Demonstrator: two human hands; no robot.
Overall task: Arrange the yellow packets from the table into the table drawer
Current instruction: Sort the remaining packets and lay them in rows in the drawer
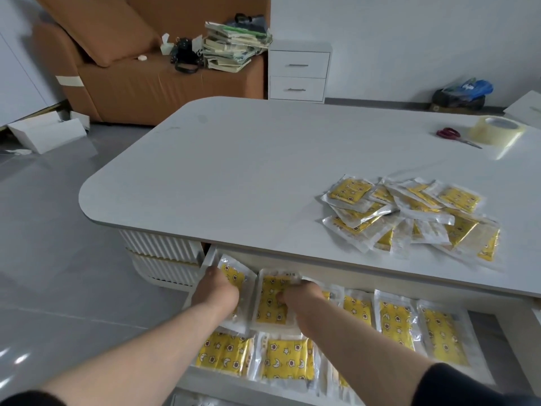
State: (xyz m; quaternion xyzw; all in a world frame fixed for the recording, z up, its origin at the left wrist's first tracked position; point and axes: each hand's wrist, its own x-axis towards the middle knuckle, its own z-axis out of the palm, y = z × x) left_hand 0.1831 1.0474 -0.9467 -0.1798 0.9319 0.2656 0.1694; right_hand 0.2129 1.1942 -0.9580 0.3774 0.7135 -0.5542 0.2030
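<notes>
A loose heap of yellow packets (409,218) in clear wrappers lies on the white table (248,171) at the right. Below the table's front edge the drawer (209,259) stands pulled out, lined with several yellow packets in rows. My left hand (216,291) reaches into the drawer's far left corner and rests on a yellow packet (234,278) there, its fingers hidden. My right hand (301,297) has its fingers curled on the neighbouring packet (270,300), which lies flat in the back row.
Red-handled scissors (452,134) and a roll of clear tape (497,130) sit at the table's far right. A brown sofa (131,68) with stacked books, a white nightstand (298,71) and a white box on the floor (46,133) stand beyond.
</notes>
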